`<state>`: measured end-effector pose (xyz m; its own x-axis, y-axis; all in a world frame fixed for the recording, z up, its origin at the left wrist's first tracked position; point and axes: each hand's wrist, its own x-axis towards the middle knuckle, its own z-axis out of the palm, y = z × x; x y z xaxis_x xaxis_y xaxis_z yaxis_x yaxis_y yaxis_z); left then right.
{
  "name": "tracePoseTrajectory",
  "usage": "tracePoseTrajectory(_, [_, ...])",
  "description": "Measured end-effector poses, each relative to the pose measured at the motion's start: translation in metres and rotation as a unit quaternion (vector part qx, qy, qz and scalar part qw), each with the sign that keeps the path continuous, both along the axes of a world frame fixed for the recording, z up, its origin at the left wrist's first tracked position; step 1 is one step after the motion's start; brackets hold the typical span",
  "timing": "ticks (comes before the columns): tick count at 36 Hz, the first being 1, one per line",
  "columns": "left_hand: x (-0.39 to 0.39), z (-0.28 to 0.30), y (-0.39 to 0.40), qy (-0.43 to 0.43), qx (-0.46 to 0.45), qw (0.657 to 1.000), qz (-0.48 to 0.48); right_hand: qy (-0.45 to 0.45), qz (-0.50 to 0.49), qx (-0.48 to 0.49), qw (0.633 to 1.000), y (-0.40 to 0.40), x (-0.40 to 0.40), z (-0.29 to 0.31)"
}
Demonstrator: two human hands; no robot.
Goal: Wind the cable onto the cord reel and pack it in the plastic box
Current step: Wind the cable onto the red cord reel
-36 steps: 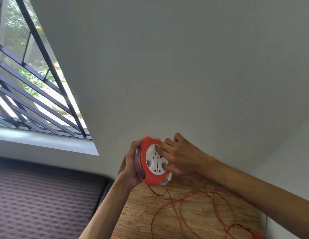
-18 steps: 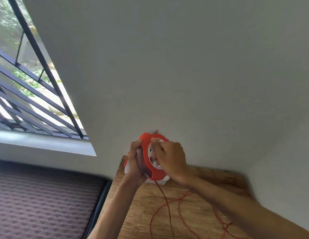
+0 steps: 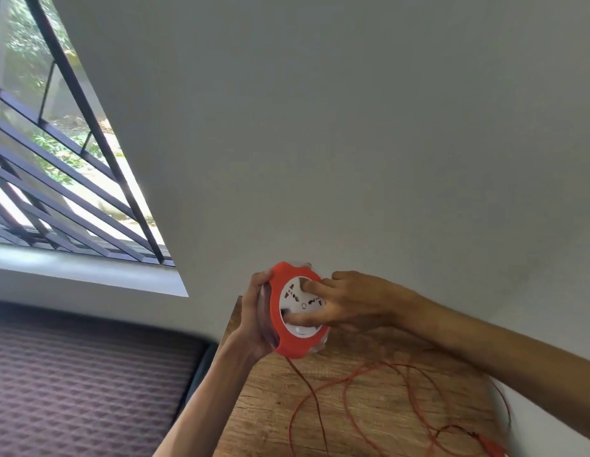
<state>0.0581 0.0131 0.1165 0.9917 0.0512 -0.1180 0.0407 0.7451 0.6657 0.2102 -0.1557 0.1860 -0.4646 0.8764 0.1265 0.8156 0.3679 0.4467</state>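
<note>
Reel: cord reel (image 3: 288, 319) held above bench (image 3: 270, 397) far edge, white socket face toward camera.
Left hand (image 3: 254, 319): clamped on reel rim at 9 o'clock.
Right hand (image 3: 348, 303): fingers (image 3: 311, 285) pressed on socket face, turning it.
Cable (image 3: 349, 404): loose loops on bench, toward 5 o'clock from reel.
Risk: loops may snag or knot, jamming the winding.
Box: not in view.
</note>
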Motion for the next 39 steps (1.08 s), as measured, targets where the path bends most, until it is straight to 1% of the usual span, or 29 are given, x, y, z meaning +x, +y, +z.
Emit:
tracePoseTrajectory(3, [0.001,-0.004,-0.004,0.018,0.002,1.000,0.006,-0.016,0.002,0.006,1.000,0.002,0.003,-0.002])
tracePoseTrajectory(4, [0.002,-0.006,-0.003,0.020,0.004,1.000,0.005,-0.003,-0.016,0.016,1.000,0.001,0.001,-0.004])
tracePoseTrajectory(5, [0.003,-0.006,-0.003,0.015,0.005,1.000,0.004,0.037,-0.048,0.039,0.997,0.001,-0.003,-0.007])
tracePoseTrajectory(6, [0.005,-0.006,-0.001,0.007,0.008,1.000,0.005,0.098,-0.091,0.077,0.988,0.001,-0.010,-0.012])
tracePoseTrajectory(7, [0.006,-0.005,-0.001,0.000,0.014,1.000,0.010,0.170,-0.145,0.121,0.967,0.004,-0.019,-0.017])
tracePoseTrajectory(8, [0.008,-0.004,-0.001,-0.004,0.023,0.999,0.022,0.239,-0.217,0.156,0.933,0.008,-0.029,-0.020])
tracePoseTrajectory(9, [0.009,-0.002,-0.002,-0.009,0.030,0.999,0.037,0.299,-0.303,0.175,0.888,0.014,-0.039,-0.022])
tracePoseTrajectory(10, [0.010,0.000,-0.003,-0.014,0.031,0.998,0.055,0.359,-0.382,0.185,0.831,0.020,-0.045,-0.022])
tracePoseTrajectory(11, [0.011,0.003,-0.004,-0.017,0.030,0.996,0.077,0.440,-0.451,0.180,0.756,0.025,-0.049,-0.021])
tracePoseTrajectory(12, [0.012,0.005,-0.005,-0.017,0.037,0.994,0.098,0.531,-0.502,0.161,0.663,0.029,-0.052,-0.021])
tracePoseTrajectory(13, [0.013,0.009,-0.006,-0.019,0.051,0.992,0.117,0.615,-0.523,0.133,0.574,0.031,-0.053,-0.023])
tracePoseTrajectory(14, [0.015,0.012,-0.005,-0.022,0.065,0.989,0.128,0.672,-0.523,0.109,0.514,0.033,-0.055,-0.025])
tracePoseTrajectory(15, [0.017,0.014,-0.004,-0.026,0.074,0.989,0.129,0.692,-0.515,0.096,0.497,0.033,-0.057,-0.028])
tracePoseTrajectory(16, [0.017,0.015,-0.002,-0.030,0.079,0.988,0.127,0.687,-0.504,0.095,0.515,0.033,-0.062,-0.029])
tracePoseTrajectory(17, [0.017,0.014,0.001,-0.030,0.081,0.988,0.127,0.650,-0.489,0.111,0.570,0.032,-0.067,-0.029])
tracePoseTrajectory(18, [0.016,0.012,0.003,-0.028,0.077,0.988,0.129,0.578,-0.466,0.143,0.654,0.031,-0.070,-0.028])
tracePoseTrajectory(19, [0.015,0.011,0.006,-0.026,0.071,0.989,0.131,0.473,-0.421,0.183,0.752,0.029,-0.069,-0.027])
tracePoseTrajectory(20, [0.014,0.009,0.009,-0.025,0.064,0.989,0.132,0.355,-0.355,0.207,0.840,0.026,-0.063,-0.027])
tracePoseTrajectory(21, [0.012,0.007,0.012,-0.025,0.059,0.989,0.132,0.247,-0.278,0.201,0.906,0.023,-0.057,-0.026])
tracePoseTrajectory(22, [0.011,0.007,0.015,-0.023,0.055,0.990,0.131,0.166,-0.210,0.170,0.948,0.020,-0.052,-0.024])
tracePoseTrajectory(23, [0.009,0.006,0.017,-0.024,0.051,0.990,0.128,0.130,-0.166,0.131,0.969,0.017,-0.046,-0.022])
tracePoseTrajectory(24, [0.008,0.005,0.018,-0.025,0.045,0.991,0.123,0.128,-0.143,0.091,0.977,0.016,-0.040,-0.021])
tracePoseTrajectory(27, [0.004,0.002,0.017,-0.021,0.029,0.994,0.104,0.128,-0.104,0.055,0.985,0.013,-0.029,-0.012])
tracePoseTrajectory(29, [0.002,-0.001,0.015,-0.013,0.026,0.996,0.084,0.086,-0.079,0.052,0.992,0.013,-0.023,-0.011])
tracePoseTrajectory(33, [0.002,-0.002,0.012,0.005,0.004,0.999,0.053,0.060,-0.032,0.056,0.996,0.017,-0.015,-0.010])
tracePoseTrajectory(36, [0.002,-0.001,0.009,0.008,-0.016,1.000,0.023,0.007,0.019,0.051,0.998,0.016,-0.009,-0.013])
tracePoseTrajectory(39, [0.002,0.000,0.009,0.012,-0.038,0.999,0.006,-0.004,0.058,0.054,0.997,0.015,-0.004,-0.015])
